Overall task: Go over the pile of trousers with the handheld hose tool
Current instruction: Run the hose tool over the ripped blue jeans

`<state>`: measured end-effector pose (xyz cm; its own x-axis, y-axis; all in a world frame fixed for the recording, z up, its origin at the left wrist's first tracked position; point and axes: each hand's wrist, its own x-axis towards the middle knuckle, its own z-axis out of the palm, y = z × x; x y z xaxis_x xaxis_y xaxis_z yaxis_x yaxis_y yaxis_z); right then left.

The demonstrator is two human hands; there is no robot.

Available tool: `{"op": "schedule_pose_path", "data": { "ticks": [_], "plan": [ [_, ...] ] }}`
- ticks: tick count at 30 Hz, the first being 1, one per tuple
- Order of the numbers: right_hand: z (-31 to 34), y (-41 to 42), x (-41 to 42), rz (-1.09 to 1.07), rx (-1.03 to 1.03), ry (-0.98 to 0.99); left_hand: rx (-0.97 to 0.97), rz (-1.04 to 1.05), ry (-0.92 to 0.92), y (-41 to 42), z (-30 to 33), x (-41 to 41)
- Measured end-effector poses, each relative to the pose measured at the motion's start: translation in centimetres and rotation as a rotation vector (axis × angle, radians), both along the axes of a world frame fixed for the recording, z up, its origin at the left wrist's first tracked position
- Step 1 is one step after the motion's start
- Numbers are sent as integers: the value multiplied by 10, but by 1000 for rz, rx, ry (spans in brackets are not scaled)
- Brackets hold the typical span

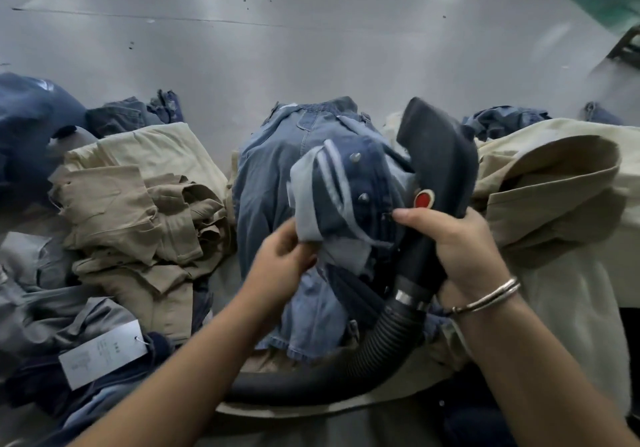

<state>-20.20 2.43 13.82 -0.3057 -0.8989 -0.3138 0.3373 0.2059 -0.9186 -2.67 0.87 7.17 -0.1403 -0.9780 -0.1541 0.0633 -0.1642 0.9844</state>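
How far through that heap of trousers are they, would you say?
Hard to say what is finished: nothing marks any pair as treated. In hand now: the right hand grips the black hose tool against a pair of jeans, while the left hand pinches its turned-out waistband. Probably left: the crumpled beige trousers on the left and the grey pair with a paper tag.

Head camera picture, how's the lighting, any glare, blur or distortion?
Head view: overhead light throws white glare streaks on the grey floor; wide-angle lens bows the edges; slight softness throughout, the paper tag print unreadable; hands and the hose tool evenly lit, without harsh shadows.
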Motion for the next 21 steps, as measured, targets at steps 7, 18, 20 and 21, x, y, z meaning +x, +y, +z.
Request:
{"op": "schedule_pose_path", "data": {
  "ticks": [7, 18, 20, 21],
  "plan": [
    [6, -10, -11, -27, 49, -54, 185, -405, 275, -24, 20, 36],
    [3, -9, 3, 15, 77, -88, 168, -213, -38, 6, 9, 1],
    [5, -14, -3, 7, 110, -53, 232, -257, 85, 2, 14, 7],
    [5, -15, -6, 11, 131, -38, 267, -240, 129, 0, 19, 10]
  ]
}}
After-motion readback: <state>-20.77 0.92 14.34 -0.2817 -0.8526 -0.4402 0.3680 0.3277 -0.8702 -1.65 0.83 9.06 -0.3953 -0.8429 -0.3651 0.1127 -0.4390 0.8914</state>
